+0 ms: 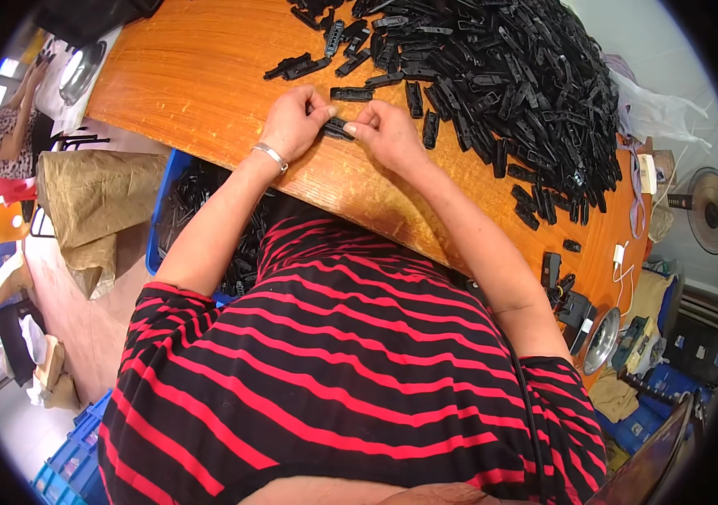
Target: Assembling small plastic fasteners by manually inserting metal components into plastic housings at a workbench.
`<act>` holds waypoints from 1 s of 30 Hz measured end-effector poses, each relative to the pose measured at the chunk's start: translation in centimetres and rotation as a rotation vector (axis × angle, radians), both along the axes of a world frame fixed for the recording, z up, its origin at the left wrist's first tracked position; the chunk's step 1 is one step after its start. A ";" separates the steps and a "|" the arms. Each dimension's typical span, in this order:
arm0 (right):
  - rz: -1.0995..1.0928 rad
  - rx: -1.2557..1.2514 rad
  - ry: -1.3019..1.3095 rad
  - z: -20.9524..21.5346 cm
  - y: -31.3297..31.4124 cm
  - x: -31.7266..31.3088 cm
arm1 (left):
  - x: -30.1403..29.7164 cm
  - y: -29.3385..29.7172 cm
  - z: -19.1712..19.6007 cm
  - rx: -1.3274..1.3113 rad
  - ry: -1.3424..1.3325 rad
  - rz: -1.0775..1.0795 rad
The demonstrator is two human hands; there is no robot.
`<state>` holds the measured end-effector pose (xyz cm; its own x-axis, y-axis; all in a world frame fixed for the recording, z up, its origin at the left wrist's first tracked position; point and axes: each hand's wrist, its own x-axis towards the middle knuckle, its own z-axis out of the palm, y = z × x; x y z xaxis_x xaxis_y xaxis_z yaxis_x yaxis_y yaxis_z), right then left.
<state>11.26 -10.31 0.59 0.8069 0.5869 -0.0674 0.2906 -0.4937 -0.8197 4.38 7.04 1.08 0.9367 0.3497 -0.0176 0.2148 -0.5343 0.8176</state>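
Near the table's front edge, a small oblong black plastic part is held between my two hands. My left hand is closed in a pinch at its left end, a metal bracelet on the wrist. On the other end, the thumb and fingertips of my right hand press together. Just beyond my fingers lies a similar black plastic part, flat on the wood. The fingers hide both ends of the held piece, and its exact kind is too small to make out.
A large heap of black plastic parts covers the table's far right. Below the front edge, a blue crate holds more. Right of my arm sit a black device and a round metal dish. Another person is at far left.
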 end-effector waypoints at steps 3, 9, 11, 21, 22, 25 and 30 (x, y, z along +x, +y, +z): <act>-0.001 -0.015 0.018 -0.1 -0.1 -0.3 | 0.2 0.2 -0.6 -0.013 -0.044 -0.033; 0.022 -0.165 -0.022 1.4 0.3 -0.2 | -0.2 0.6 0.6 0.051 0.096 -0.075; 0.059 -0.259 -0.019 2.2 0.7 0.4 | 0.3 0.4 1.1 0.187 0.128 -0.073; 0.053 -0.137 0.027 1.7 0.7 -1.4 | -1.7 0.6 -0.1 0.093 0.045 -0.032; 0.110 -0.139 0.013 1.4 0.5 -2.0 | -2.6 1.1 0.3 0.048 0.063 -0.064; 0.292 -0.032 0.005 1.6 0.8 -4.1 | -7.7 3.9 1.6 -0.080 0.186 -0.065; 0.280 -0.138 -0.305 2.5 1.3 -1.5 | -13.6 9.7 3.0 0.180 0.097 0.055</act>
